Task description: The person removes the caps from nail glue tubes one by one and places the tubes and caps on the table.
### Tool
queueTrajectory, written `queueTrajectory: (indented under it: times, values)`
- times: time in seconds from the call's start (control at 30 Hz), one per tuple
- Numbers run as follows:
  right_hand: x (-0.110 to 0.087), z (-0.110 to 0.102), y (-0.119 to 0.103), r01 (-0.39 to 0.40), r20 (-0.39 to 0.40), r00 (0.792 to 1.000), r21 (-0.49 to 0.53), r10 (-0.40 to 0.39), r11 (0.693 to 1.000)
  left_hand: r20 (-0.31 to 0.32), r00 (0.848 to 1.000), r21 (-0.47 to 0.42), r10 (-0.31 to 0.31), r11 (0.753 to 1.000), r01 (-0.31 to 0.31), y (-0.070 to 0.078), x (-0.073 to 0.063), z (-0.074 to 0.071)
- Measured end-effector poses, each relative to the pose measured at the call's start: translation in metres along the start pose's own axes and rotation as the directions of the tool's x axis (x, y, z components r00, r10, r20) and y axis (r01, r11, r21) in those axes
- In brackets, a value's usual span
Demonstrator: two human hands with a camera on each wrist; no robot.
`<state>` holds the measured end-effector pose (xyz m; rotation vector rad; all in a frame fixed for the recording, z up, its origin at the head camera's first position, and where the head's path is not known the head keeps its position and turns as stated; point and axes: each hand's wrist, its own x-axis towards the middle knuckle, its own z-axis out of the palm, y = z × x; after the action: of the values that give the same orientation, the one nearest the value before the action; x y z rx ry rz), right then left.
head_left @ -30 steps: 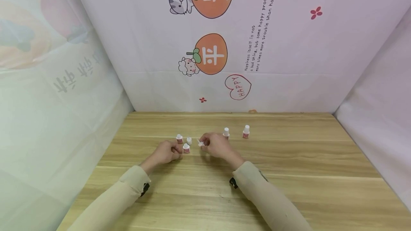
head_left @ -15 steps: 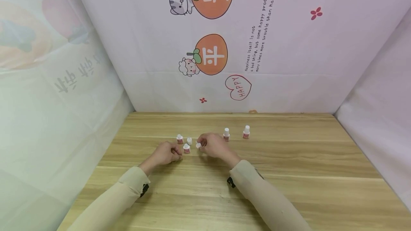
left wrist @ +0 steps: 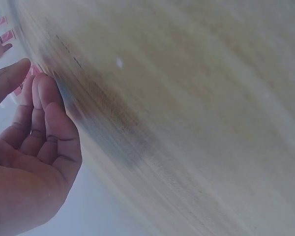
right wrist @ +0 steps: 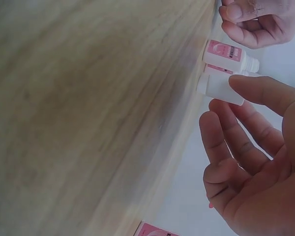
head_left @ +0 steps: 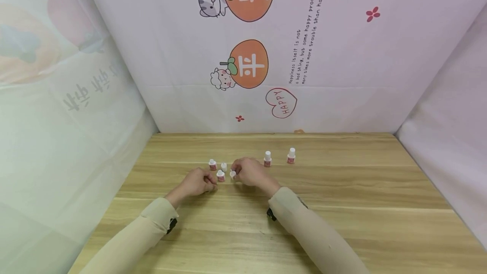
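Note:
My right hand (head_left: 251,171) pinches a small white bottle cap (head_left: 233,174) between thumb and fingertips, close to the table top. In the right wrist view the cap (right wrist: 221,88) sits between the thumb and the fingers. Just left of it stands a small white bottle (head_left: 221,176) with a pink label and a bare neck. My left hand (head_left: 196,181) rests beside that bottle, fingers loosely curled, holding nothing. A second uncapped bottle (head_left: 212,165) stands behind, with another white cap (head_left: 224,167) next to it.
Two capped bottles, a nearer one (head_left: 268,159) and a farther one (head_left: 291,156), stand upright to the right of my right hand. The wooden table (head_left: 243,231) ends at a printed white cloth (head_left: 182,109) at the back, with cloth on both sides too.
My right hand has moved left and slightly down with the cap, bringing it beside the nearer uncapped bottle. The cap has turned in the fingers. The left hand has barely moved.

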<state>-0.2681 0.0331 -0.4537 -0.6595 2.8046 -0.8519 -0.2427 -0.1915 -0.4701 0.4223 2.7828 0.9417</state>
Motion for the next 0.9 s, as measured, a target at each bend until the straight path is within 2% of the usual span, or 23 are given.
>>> queueTrajectory:
  times: [0.33, 0.63, 0.9]
  values:
    - [0.0039, 0.0025, 0.0007, 0.001, 0.019, 1.0, -0.023, 0.0, 1.0, 0.013, 1.0, 0.008, 0.018, 1.0, -0.018, 0.0005, -0.0005, 0.0004]
    - [0.0084, 0.0052, 0.0037, -0.026, 0.035, 0.999, -0.038, 0.028, 0.999, 0.02, 1.0, -0.003, 0.003, 1.0, -0.003, 0.0024, 0.0003, 0.0018]
    - [0.0085, 0.0055, 0.0052, -0.015, 0.042, 0.999, -0.033, 0.016, 0.999, 0.026, 1.0, 0.001, -0.001, 1.0, 0.001, 0.0012, 0.0008, 0.0037]
